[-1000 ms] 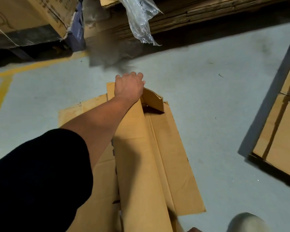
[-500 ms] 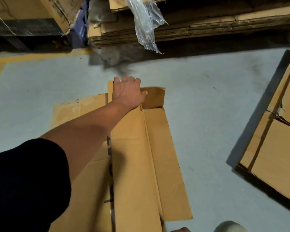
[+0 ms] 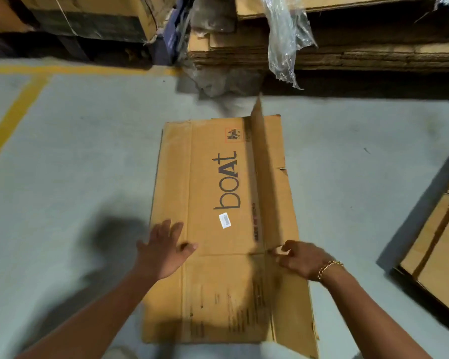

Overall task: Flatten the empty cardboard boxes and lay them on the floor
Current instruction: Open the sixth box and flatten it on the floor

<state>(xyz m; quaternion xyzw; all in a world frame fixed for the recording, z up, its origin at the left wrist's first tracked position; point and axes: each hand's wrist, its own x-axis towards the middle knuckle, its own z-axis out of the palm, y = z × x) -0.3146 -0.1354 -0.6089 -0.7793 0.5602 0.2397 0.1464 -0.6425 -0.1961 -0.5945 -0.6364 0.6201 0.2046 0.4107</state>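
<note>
Near edge first: the box [image 3: 226,229] lies on the floor [image 3: 75,164] right in front of the person, almost flat, printed face up w/ "boat" logo and a small white sticker [image 3: 225,220].

Left hand [image 3: 163,248] is spread flat, fingers [image 3: 166,229] wide open, palm down on the box's left side. It grips nothing; prob. it's there to pin the sheet so it can't slide or spring up.

Right hand [image 3: 302,259], w/ a gold bracelet [image 3: 329,268] at the wrist, has its fingers curled in a loose pinch at the crease where a long flap [image 3: 259,161] starts. Can't tell if it truly holds the edge or just presses it. The flap runs away from that hand and stands up on edge, so that's the one part not yet flat; the pinch looks meant to fold it over.

Further out: flat box stack [image 3: 441,250] at right, yellow line [image 3: 13,117] on floor at left. Farthest: piled flat sheets [image 3: 373,55] w/ plastic wrap [image 3: 285,40] hanging over them.

Vs. half a sec ago: then only the left arm reached out, gripping the far end of plain brown card, w/ a black sleeve in view. Now both hands are at the near part, the printed face shows, and view has shifted so the far stack sits higher and clearer.
</note>
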